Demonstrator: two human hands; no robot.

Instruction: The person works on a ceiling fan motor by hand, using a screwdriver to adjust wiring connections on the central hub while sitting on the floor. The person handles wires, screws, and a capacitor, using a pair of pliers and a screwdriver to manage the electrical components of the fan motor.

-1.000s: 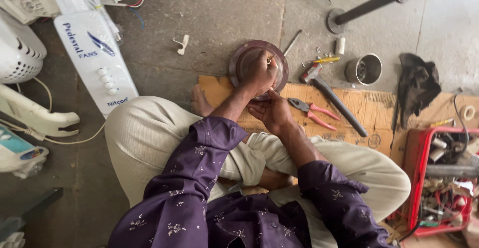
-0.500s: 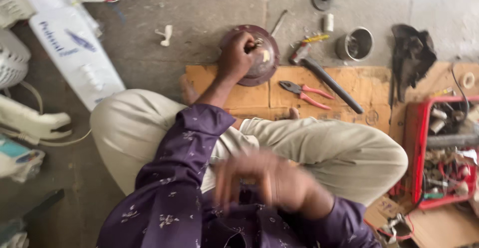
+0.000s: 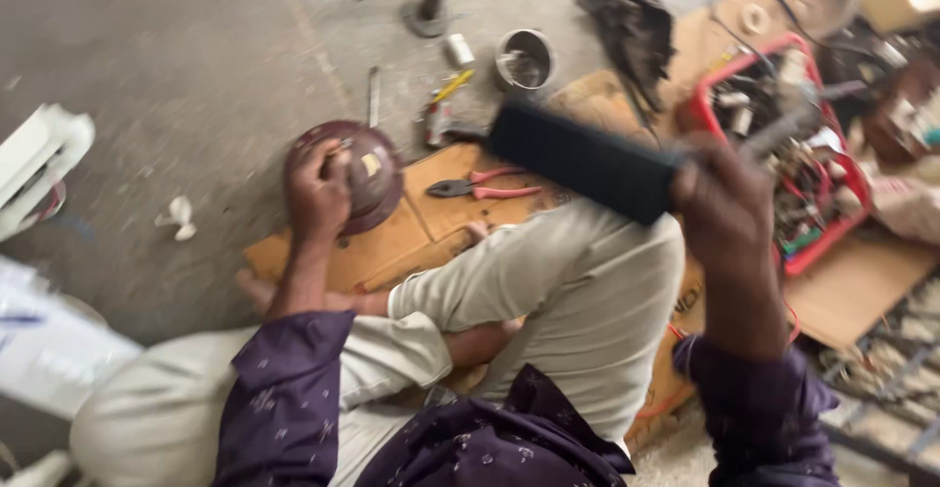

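Note:
I sit cross-legged on the floor. My left hand (image 3: 318,191) rests on top of a round dark maroon metal motor housing (image 3: 370,172) that sits at the edge of a wooden board (image 3: 411,228). My right hand (image 3: 723,208) is raised in the air and grips a black rectangular bar-like tool (image 3: 586,160), held up above my right knee. Its far end toward the red tray is blurred. Pink-handled pliers (image 3: 485,186) lie on the board beside the housing.
A red tray (image 3: 818,252) of parts and wires stands at the right on cardboard (image 3: 862,286). A metal cup (image 3: 525,58), a yellow-handled screwdriver (image 3: 448,88), a black rag (image 3: 636,27) and a pole stand (image 3: 428,2) lie beyond the board. White fan parts (image 3: 39,154) lie at the left.
My right hand left the housing, swung back past my body and now is raised at the right holding the black tool. The view has turned to the right. My left hand stays on the housing.

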